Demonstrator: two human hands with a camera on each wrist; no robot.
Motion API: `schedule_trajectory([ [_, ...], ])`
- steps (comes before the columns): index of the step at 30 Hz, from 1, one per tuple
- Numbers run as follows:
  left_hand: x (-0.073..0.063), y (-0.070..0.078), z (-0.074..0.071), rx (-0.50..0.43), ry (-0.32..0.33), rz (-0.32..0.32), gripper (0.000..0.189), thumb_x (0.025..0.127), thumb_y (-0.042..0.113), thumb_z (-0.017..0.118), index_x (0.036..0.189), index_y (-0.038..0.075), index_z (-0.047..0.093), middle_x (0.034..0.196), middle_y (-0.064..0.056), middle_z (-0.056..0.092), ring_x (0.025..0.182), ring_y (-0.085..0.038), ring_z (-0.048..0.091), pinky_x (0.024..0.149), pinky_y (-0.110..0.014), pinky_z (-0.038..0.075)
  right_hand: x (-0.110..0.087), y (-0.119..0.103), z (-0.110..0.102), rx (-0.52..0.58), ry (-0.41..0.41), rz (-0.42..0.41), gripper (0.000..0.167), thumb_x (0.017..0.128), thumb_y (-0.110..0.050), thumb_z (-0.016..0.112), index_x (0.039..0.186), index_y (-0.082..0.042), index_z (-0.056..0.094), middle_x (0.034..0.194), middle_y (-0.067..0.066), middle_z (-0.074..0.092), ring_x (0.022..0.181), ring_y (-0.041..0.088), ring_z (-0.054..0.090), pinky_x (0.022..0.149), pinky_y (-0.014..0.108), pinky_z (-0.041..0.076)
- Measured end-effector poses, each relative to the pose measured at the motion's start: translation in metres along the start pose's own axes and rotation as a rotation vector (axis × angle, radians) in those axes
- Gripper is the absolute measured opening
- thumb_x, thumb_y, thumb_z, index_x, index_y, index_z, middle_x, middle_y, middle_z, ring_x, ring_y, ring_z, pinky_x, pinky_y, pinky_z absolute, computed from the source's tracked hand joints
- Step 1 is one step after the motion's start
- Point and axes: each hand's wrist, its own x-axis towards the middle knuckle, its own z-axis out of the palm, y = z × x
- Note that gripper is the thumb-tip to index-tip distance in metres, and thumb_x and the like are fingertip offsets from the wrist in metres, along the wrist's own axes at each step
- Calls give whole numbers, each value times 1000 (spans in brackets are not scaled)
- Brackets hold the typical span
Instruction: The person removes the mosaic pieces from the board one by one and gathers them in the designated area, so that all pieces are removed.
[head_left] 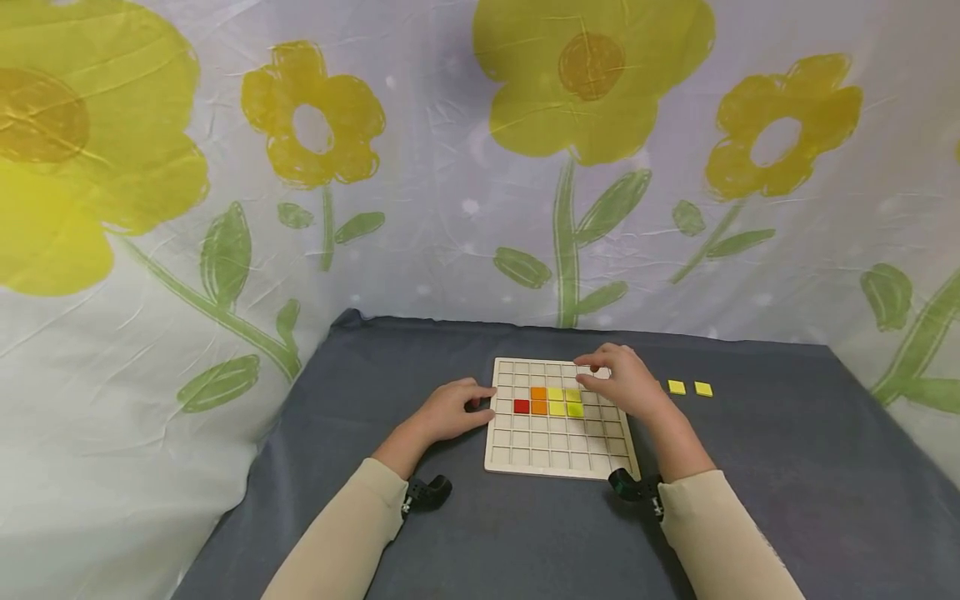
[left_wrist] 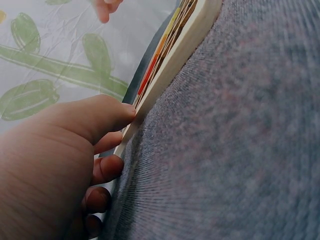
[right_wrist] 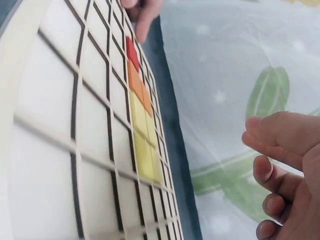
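A pale wooden grid board lies on the dark cloth. In its middle cells sit one red tile, two orange tiles and several yellow tiles, side by side in two rows. My left hand is at the board's left edge, thumb and fingertips touching the rim, as the left wrist view also shows. Over the upper right part of the board hovers my right hand, thumb and index finger apart in the head view. Nothing shows between its loosely bent fingers.
To the right of the board, loose yellow tiles lie on the cloth, partly behind the right hand. Behind the table hangs a pale curtain with painted flowers. Dark wrist cameras stick out from both sleeves near the board's front.
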Motion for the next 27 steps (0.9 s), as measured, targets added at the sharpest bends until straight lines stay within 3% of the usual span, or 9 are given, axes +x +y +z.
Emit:
schedule_trajectory([
  [1,0,0,0,4,0,-3,47,99,34,70,141,13,65,84,3,50,66,-12,40,64,-29,34,2,-1,3,1,-6,0,33,99,-19,71,129,-4,73,101,5,57,99,30,45,82,49,37],
  [9,0,0,-1,4,-29,-20,48,101,34,69,144,15,63,84,5,48,66,-12,39,65,-30,34,12,-11,25,-11,-64,22,32,97,-22,73,127,-8,75,102,4,59,99,29,45,79,45,40],
  [17,2,0,-1,13,-30,-21,48,100,36,69,144,15,63,84,6,49,67,-12,40,65,-29,35,18,-13,43,-106,-111,17,33,96,-20,75,126,-7,75,105,8,61,95,28,44,76,41,39],
  [22,2,0,-1,13,-23,-19,48,100,35,69,143,15,63,84,6,49,66,-12,40,64,-29,35,21,-10,52,-159,-171,29,39,96,-23,74,132,-7,72,114,10,60,100,28,46,80,42,40],
  [27,1,0,-2,2,-23,-17,48,100,34,70,143,14,64,84,4,50,66,-12,40,64,-29,35,22,-6,57,-182,-180,23,37,98,-20,70,133,-7,71,112,9,57,102,29,45,83,43,39],
])
